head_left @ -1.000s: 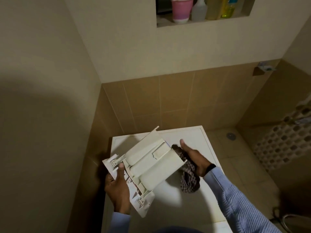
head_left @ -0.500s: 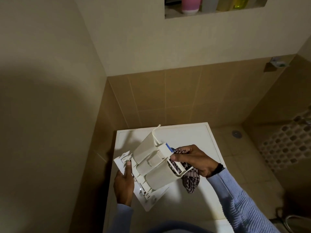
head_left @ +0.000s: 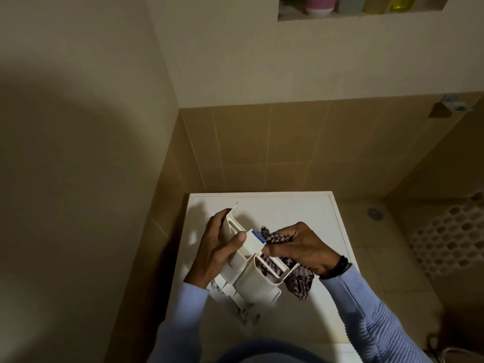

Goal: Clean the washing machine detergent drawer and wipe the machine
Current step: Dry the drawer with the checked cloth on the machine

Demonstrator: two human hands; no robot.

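Observation:
The white plastic detergent drawer (head_left: 251, 280) is held tilted above the top of the white washing machine (head_left: 301, 210). My left hand (head_left: 217, 247) grips its left side, thumb across a middle compartment. My right hand (head_left: 298, 248) holds a checked cloth (head_left: 298, 282) and pushes part of it into the drawer's front compartment. A small blue tab (head_left: 258, 235) shows on the drawer near my right fingertips.
Tiled walls close in behind and to the left of the machine. A wall niche (head_left: 361, 11) above holds a pink cup (head_left: 319, 5) and bottles. The tiled floor with a drain (head_left: 374, 213) lies to the right.
My left hand has slid from the drawer's lower end up to its left side. The drawer has turned more upright, and my right hand has pressed the cloth deeper into the compartment.

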